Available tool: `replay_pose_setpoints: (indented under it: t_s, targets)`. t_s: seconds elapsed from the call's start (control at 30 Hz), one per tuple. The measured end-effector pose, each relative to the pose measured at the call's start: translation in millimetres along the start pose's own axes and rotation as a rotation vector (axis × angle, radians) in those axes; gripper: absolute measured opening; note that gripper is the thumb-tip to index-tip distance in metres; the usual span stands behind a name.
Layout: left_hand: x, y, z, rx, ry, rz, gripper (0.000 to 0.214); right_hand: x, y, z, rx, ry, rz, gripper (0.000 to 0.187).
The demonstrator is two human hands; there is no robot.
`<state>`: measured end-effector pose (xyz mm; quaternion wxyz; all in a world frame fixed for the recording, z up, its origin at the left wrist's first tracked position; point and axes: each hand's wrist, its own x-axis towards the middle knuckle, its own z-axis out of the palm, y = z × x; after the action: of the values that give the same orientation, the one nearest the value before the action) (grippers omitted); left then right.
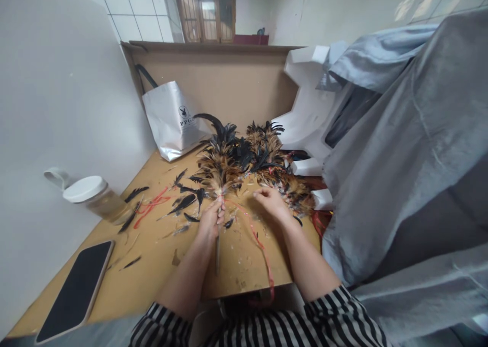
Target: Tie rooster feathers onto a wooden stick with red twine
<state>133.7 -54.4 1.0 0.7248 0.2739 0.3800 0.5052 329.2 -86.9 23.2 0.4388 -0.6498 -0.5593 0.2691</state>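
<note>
My left hand (212, 218) is wrapped round the thin stick of a feather duster (220, 170). Brown and black feathers fan out above that grip, and the bare end of the stick points down towards me. A red plastic ribbon (254, 231) runs from the base of the feathers, across the table and over its front edge. To the right, my right hand (273, 202) hovers apart from the duster with fingers curled in a pinch; what they hold, if anything, is too small to make out. Beside it lies a pile of brown and black feathers (292, 187).
Loose black feathers (186, 202) and red ribbon scraps (153, 204) litter the table (152, 271). A lidded cup (99, 200) and a phone (76, 291) are on the left. Behind stands a silver bag (168, 118); grey cloth (412, 149) hangs over white foam (310, 116) at right.
</note>
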Motion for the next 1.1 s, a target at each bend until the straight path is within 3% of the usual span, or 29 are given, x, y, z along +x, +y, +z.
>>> replay_pose_setpoints:
  t_s: [0.07, 0.17, 0.3, 0.63, 0.8, 0.93, 1.1]
  targets:
    - [0.2, 0.5, 0.2, -0.028, -0.004, -0.038, 0.022, -15.5, 6.5, -30.1, -0.305, 0.110, -0.029, 0.024]
    - [0.0, 0.6, 1.4, -0.085, -0.010, -0.094, 0.021, -39.8, 17.3, -65.1, -0.682, 0.170, 0.123, 0.030]
    - [-0.7, 1.4, 1.9, -0.146, -0.039, -0.132, 0.020, -45.9, 32.8, -80.1, -0.899, 0.124, 0.275, 0.039]
    - [-0.1, 5.9, -0.4, -0.170, -0.038, -0.130, 0.008, 28.8, 45.9, -74.2, -0.920, 0.102, 0.461, 0.080]
    - [0.8, 4.1, -1.2, -0.157, -0.057, -0.150, 0.010, 52.1, 50.0, -67.5, -0.984, -0.018, 0.431, 0.065]
    - [1.9, 3.2, -2.3, -0.148, -0.060, -0.148, 0.012, 54.8, 42.8, -53.0, -0.984, -0.104, 0.274, 0.050]
    - [2.7, 3.7, -3.1, -0.151, -0.068, -0.146, 0.010, 52.1, 24.7, -27.1, -0.969, -0.157, 0.127, 0.047]
